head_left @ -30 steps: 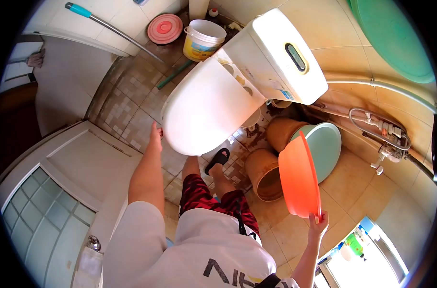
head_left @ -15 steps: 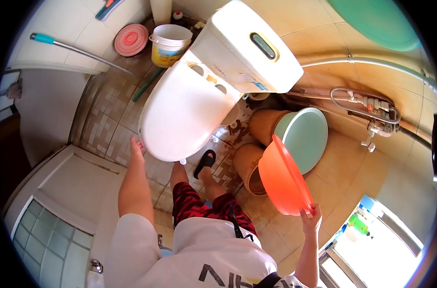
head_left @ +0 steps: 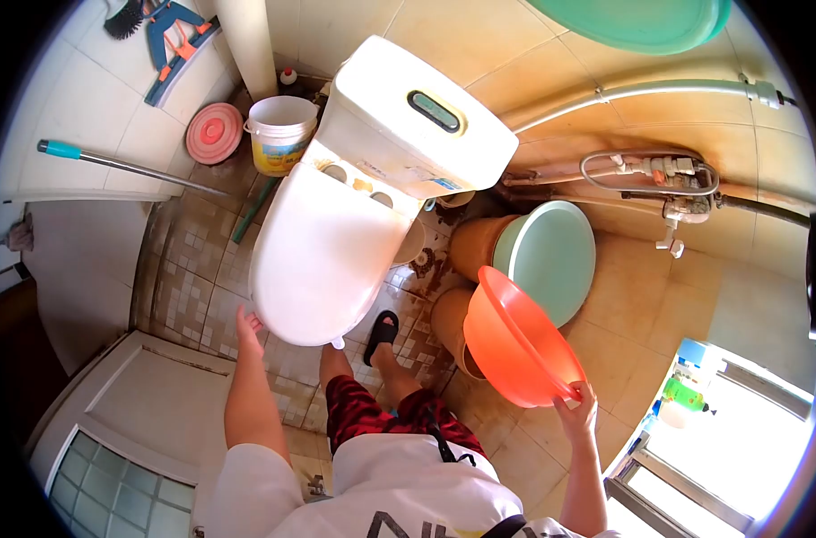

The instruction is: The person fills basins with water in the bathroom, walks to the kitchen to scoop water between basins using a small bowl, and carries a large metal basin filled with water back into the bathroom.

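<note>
Gripping the orange basin (head_left: 515, 345) by its near rim in the right hand (head_left: 578, 411), at right, near the pale green basin (head_left: 558, 255)! Looks light, stiffish, likely slippery when wet; best held by that rim. Spreading empty fingers on the left hand (head_left: 249, 330), just beside the toilet lid (head_left: 322, 255).

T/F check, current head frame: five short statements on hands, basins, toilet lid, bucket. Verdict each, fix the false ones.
1. The right hand grips the rim of the orange basin. True.
2. The left hand also grips the orange basin. False: the left hand is open, away from the basin and near the toilet lid.
3. The toilet lid is raised. False: the toilet lid is down.
4. The pale green basin is next to a brown pot. True.
5. The pink lid covers the white bucket. False: the pink lid is beside the open bucket.
</note>
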Tool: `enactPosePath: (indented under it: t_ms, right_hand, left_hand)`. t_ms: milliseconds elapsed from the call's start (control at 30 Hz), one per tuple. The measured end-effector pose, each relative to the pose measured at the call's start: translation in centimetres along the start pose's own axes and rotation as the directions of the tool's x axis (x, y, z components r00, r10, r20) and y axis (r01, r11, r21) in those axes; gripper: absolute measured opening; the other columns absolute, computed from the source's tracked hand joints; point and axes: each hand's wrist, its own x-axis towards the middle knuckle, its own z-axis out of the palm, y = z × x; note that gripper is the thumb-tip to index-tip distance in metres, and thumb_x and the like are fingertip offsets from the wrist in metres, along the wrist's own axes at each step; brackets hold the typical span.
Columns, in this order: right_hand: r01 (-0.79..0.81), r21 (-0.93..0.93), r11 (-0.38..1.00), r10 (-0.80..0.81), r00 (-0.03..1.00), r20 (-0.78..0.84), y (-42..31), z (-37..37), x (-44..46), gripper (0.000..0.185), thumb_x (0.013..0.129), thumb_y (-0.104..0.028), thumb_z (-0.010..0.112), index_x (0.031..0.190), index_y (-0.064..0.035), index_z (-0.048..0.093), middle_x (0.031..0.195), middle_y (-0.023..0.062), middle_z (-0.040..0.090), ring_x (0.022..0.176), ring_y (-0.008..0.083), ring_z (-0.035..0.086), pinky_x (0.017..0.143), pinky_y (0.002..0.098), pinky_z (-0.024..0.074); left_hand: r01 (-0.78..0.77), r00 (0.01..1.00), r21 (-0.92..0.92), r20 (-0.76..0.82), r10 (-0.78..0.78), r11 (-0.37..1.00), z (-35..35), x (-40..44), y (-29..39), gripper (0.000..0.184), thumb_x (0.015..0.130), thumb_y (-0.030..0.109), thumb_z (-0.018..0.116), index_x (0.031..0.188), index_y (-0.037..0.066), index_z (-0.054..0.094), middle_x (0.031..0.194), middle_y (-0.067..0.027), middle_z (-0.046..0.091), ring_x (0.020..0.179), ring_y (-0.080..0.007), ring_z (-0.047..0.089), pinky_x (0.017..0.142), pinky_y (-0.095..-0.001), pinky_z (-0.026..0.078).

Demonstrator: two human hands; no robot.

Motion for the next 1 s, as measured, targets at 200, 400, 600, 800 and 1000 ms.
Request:
enactPosePath:
  t_ms: [200, 400, 600, 800, 1000]
  right_hand:
    - [0.001, 0.039, 0.999, 0.002, 0.998, -0.066, -0.1, -0.4, -0.8, 0.031, 0.062, -0.014, 0.079, 0.079, -0.003, 0.057, 0.076, 0.0108, 0.059, 0.075, 0.0302, 0.056, 0.073, 0.0397, 0.0445]
    - [0.003, 0.11, 0.994, 0.017, 0.984, -0.18, 1.0, 0.1, -1.7, 0.032, 0.062, -0.014, 0.08, 0.082, -0.0034, 0.058, 0.079, 0.0109, 0.059, 0.077, 0.0305, 0.056, 0.077, 0.0402, 0.044]
    - [0.131, 0.128, 0.983, -0.079, 0.932, -0.353, 0.7, 0.7, -2.3, 0.031, 0.061, -0.01, 0.078, 0.08, -0.003, 0.054, 0.074, 0.0121, 0.055, 0.069, 0.0308, 0.053, 0.066, 0.0383, 0.0441]
    - [0.074, 0.179, 0.981, -0.002, 0.929, -0.37, 0.2, -0.6, -4.0, 0.032, 0.062, -0.014, 0.08, 0.082, -0.005, 0.057, 0.079, 0.009, 0.058, 0.08, 0.029, 0.055, 0.085, 0.0408, 0.0399]
    - [0.056, 0.121, 0.991, 0.003, 0.898, -0.439, 0.9, -2.2, -6.2, 0.031, 0.062, -0.012, 0.079, 0.082, -0.0056, 0.056, 0.079, 0.0085, 0.056, 0.081, 0.0294, 0.055, 0.086, 0.0409, 0.0391]
  left_hand:
    - [-0.033, 0.992, -0.2, 0.111, 0.056, 0.979, -2.6, -7.0, 3.1, 0.089, 0.084, 0.071, 0.042, 0.123, -0.009, 0.051, 0.111, -0.0168, 0.062, 0.099, -0.0264, 0.056, 0.099, -0.0353, 0.035]
    - [0.053, 0.857, -0.391, 0.489, 0.159, 0.919, 0.8, -18.2, 12.4, 0.094, 0.083, 0.071, 0.041, 0.128, -0.011, 0.047, 0.126, -0.0209, 0.053, 0.116, -0.0305, 0.048, 0.106, -0.0361, 0.031]
    - [0.14, 0.591, -0.448, 0.753, 0.289, 0.883, 11.2, -28.4, 23.3, 0.092, 0.083, 0.068, 0.045, 0.135, -0.007, 0.04, 0.14, -0.0278, 0.041, 0.13, -0.0344, 0.04, 0.108, -0.038, 0.025]
    - [0.085, 0.518, -0.393, 0.802, 0.296, 0.916, 20.4, -30.1, 29.4, 0.095, 0.082, 0.072, 0.044, 0.14, -0.003, 0.033, 0.148, -0.025, 0.028, 0.133, -0.0305, 0.037, 0.106, -0.0372, 0.024]
    - [0.028, 0.551, -0.362, 0.783, 0.288, 0.932, 25.8, -30.4, 31.3, 0.097, 0.079, 0.076, 0.043, 0.136, -0.002, 0.041, 0.149, -0.0224, 0.031, 0.135, -0.0302, 0.035, 0.108, -0.0366, 0.02]
